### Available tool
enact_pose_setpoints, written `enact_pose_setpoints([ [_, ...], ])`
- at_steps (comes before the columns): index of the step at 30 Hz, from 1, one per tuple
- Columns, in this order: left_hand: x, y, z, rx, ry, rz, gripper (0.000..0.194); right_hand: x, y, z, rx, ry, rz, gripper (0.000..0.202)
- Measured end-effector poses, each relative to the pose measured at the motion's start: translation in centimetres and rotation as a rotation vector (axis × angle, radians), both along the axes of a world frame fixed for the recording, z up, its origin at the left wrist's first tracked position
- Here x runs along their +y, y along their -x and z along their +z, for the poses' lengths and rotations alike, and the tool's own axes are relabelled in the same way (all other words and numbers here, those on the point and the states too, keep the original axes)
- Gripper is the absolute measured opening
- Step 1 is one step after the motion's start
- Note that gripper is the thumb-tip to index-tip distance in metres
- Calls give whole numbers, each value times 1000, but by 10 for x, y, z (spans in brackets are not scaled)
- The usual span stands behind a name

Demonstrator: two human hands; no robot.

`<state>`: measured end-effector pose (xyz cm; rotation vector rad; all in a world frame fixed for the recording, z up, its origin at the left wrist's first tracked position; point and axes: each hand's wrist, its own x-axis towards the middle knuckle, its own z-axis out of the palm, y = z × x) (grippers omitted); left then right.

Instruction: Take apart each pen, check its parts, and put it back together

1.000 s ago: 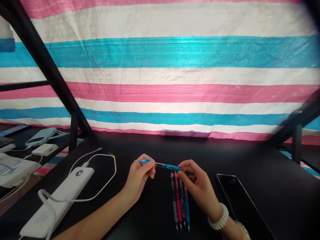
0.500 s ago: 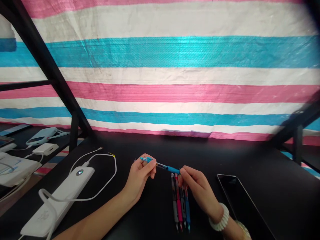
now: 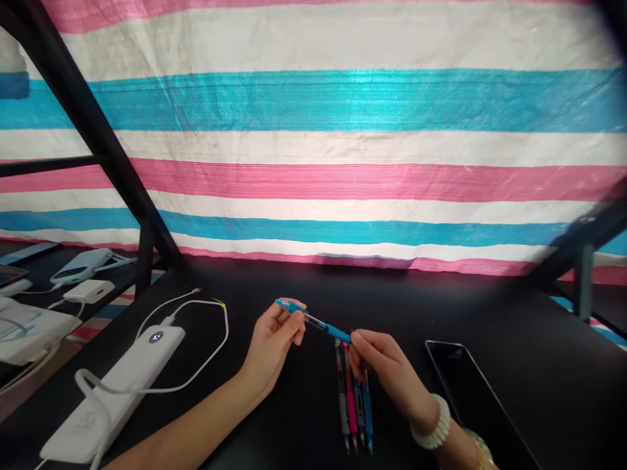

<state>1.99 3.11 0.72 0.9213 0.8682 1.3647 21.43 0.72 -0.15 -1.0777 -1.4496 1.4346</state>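
Observation:
A light blue pen [image 3: 321, 324] with a clear barrel is held between both hands above the table, sloping down to the right. My left hand [image 3: 275, 336] pinches its upper, clip end between thumb and fingers. At the lower end, the blue grip, my right hand [image 3: 382, 359] has the tip between thumb and forefinger. Under and beside the right hand, several pens lie side by side: a grey pen [image 3: 343, 411], a pink pen [image 3: 351, 408], a dark grey pen [image 3: 360, 408] and a darker blue pen [image 3: 368, 414]. Their far ends are partly covered by that hand.
On the black table [image 3: 294, 418], a white power bank [image 3: 127, 385] with a looped white cable [image 3: 227, 333] lies to the left. A dark phone [image 3: 482, 398] lies right, beside my wrist. Black frame bars [image 3: 98, 134] and a striped sheet [image 3: 343, 183] stand behind.
The light blue pen has turned slightly: its clip end is a little higher and its tip a little lower. My right hand has dipped slightly. The pens on the table have not moved.

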Motion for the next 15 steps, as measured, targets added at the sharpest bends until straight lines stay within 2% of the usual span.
enact_pose_setpoints([
  [5,1,2,-1,-9,-21,15,22,-1,1,2,91,73,23,52],
  [9,3,4,0,-60,-8,-8,20,-2,2,3,69,103,61,53],
  [15,12,12,6,-128,-1,24,27,-3,2,2,13,70,2,52],
])
